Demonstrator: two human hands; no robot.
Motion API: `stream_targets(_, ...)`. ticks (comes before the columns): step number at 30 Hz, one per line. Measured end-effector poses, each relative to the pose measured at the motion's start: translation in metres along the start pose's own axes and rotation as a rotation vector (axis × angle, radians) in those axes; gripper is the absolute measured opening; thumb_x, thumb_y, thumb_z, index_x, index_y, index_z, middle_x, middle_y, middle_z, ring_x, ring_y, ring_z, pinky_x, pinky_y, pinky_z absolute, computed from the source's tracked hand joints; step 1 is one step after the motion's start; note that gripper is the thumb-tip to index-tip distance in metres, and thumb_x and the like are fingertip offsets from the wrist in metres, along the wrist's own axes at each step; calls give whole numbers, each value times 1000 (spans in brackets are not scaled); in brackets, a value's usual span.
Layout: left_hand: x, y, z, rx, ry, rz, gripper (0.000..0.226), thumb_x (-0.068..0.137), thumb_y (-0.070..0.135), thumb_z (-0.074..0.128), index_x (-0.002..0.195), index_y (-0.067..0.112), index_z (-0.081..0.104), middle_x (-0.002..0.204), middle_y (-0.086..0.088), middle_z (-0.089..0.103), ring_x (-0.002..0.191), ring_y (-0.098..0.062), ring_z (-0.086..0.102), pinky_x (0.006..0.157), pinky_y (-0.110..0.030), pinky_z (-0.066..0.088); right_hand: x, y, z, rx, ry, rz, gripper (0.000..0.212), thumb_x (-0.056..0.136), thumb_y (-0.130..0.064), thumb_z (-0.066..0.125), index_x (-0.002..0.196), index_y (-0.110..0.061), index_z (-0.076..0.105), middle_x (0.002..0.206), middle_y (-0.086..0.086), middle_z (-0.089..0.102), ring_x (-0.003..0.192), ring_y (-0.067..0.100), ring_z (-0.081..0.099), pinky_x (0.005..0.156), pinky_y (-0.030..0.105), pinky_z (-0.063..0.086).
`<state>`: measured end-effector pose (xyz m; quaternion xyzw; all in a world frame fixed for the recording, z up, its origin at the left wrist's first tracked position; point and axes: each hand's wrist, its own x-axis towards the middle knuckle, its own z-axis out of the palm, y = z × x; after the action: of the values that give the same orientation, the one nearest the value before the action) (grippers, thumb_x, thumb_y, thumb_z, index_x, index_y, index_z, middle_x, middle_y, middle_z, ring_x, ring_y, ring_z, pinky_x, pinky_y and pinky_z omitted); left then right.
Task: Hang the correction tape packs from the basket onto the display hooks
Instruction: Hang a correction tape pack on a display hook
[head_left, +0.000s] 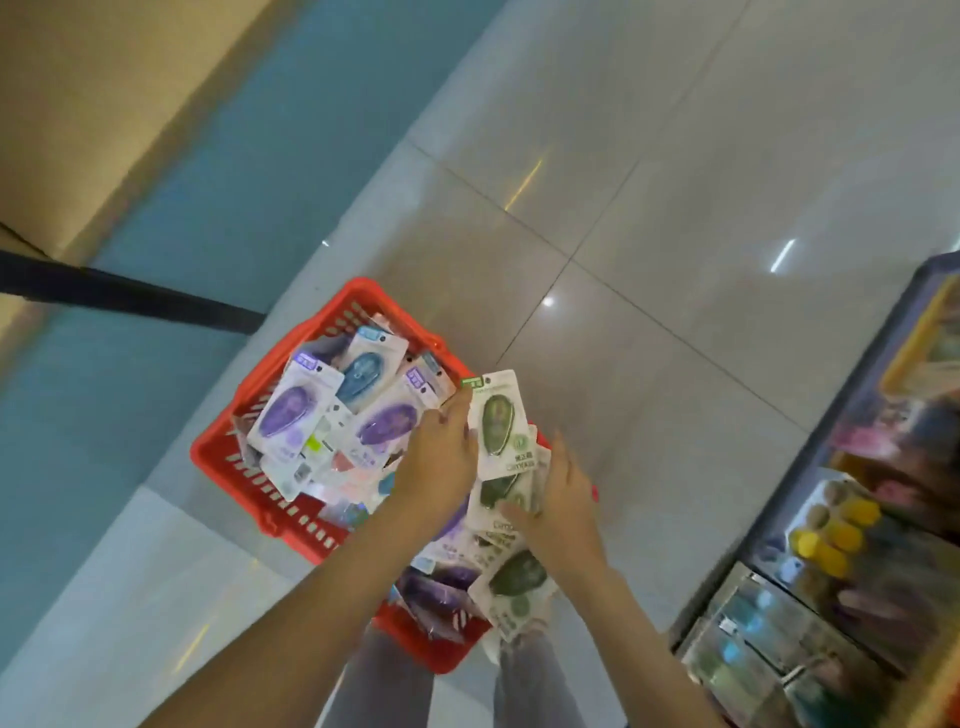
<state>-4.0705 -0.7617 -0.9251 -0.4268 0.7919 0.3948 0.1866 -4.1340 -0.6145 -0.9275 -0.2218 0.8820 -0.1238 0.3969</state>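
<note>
Tiled floor (623, 182), red basket (218, 457). Over its rim our left hand (441, 457) pinches a green pack (498, 423); right hand (566, 499) beside grips a green stack (498, 525).

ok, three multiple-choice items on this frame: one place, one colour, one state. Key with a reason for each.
1. Where does the red plastic basket stand?
A) on the grey tiled floor
B) on a display shelf
C) on a table

2. What colour is the dispenser in the white-carded correction tape pack that sits uppermost between the left hand and the right hand?
A) purple
B) green
C) blue

3. What state is the basket in?
A) empty
B) covered by a lid
C) piled with packs

Key:
1 A: floor tiles show around the basket.
2 B: its oval dispenser is green, like the stack of green packs that the right hand holds below it.
3 C: purple, blue and green packs heap up past the rim.
</note>
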Motion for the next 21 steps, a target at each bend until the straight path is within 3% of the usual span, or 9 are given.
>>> stream_targets(3, 26, 9, 44, -142, -2, -56, 79, 95, 41, 53, 156, 24, 5, 142, -23, 40, 128, -41, 42, 100, -44, 40, 20, 17, 31, -84, 0, -64, 90, 77, -59, 60, 146, -7, 34, 138, 12, 51, 126, 30, 49, 102, 44, 44)
stream_targets(6, 38, 10, 67, -241, 32, -148, 93, 89, 34, 66, 155, 25, 2, 146, -22, 34, 133, -39, 37, 103, -43, 36, 22, 28, 50, -130, -8, -92, 88, 77, -67, 46, 144, -11, 37, 135, 11, 56, 124, 32, 53, 96, 49, 49)
stream_targets(10, 35, 3, 61, -355, 114, -251, 88, 90, 14, 65, 154, 31, 7, 139, -19, 39, 119, -38, 51, 90, -43, 48, 20, 27, 44, -116, -94, -69, 95, 71, -75, 29, 150, -21, 28, 151, 1, 38, 140, 23, 32, 111, 43, 24)
stream_targets(14, 14, -23, 40, -429, 125, -273, 94, 84, 5, 70, 153, 23, 9, 147, -12, 37, 130, -29, 44, 96, -36, 42, 21, 11, 35, 1, -106, 46, 88, 76, -59, 61, 150, -29, 23, 150, -5, 34, 139, 19, 27, 113, 40, 17)
stream_targets(16, 3, -39, 29, -468, 81, -326, 92, 81, 4, 75, 150, 17, 16, 146, -6, 41, 130, -26, 47, 101, -37, 43, 24, -2, 35, 68, -155, 135, 86, 80, -48, 68, 150, -31, 21, 149, -5, 33, 138, 21, 27, 113, 41, 16)
stream_targets(19, -10, -60, 16, -416, 38, -388, 55, 79, 10, 78, 121, 12, 42, 114, -4, 55, 104, -25, 58, 71, -20, 48, 32, -15, 36, 264, -100, 287, 91, 73, -35, 80, 146, -27, 25, 143, -1, 42, 135, 25, 31, 113, 44, 16)
stream_targets(21, -17, -70, 8, -409, -4, -407, 45, 79, 15, 78, 109, 14, 45, 107, -6, 55, 94, -22, 57, 62, -20, 42, 34, -17, 38, 437, -76, 380, 97, 71, -21, 83, 146, -26, 22, 139, 3, 47, 131, 25, 39, 113, 46, 23)
